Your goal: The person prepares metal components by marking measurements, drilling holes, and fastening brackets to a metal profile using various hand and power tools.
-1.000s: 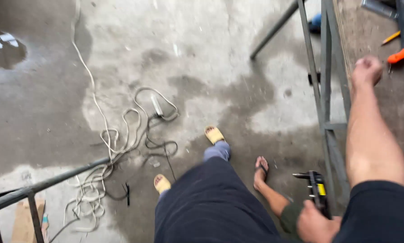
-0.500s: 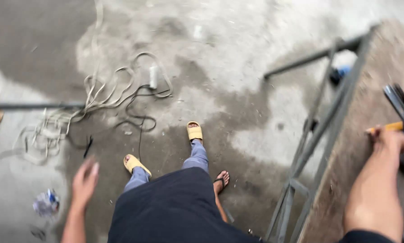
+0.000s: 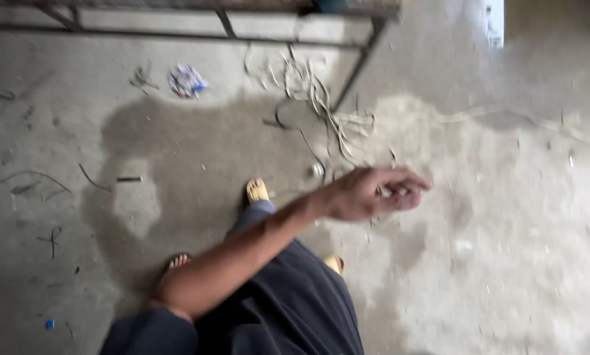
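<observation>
My left hand reaches out over the concrete floor, with the bare forearm running up from my dark sleeve at the lower left. Its fingers are loosely curled and I see nothing in them, though the picture is blurred. Below the arm is dark cloth. A yellow sandal shows beyond it, a second yellow sandal peeks out on the right, and a foot in a dark sandal is on the left. My right hand is out of the picture.
A metal frame crosses the top of the picture. A tangle of pale cord lies beneath its leg. A crumpled wrapper lies to the left. A dark wet patch covers the floor. A bright opening shows at top right.
The view has swung round sharply: the workbench and tools on the right are gone and the metal frame now lies ahead. My left arm has swung forward across the picture.
</observation>
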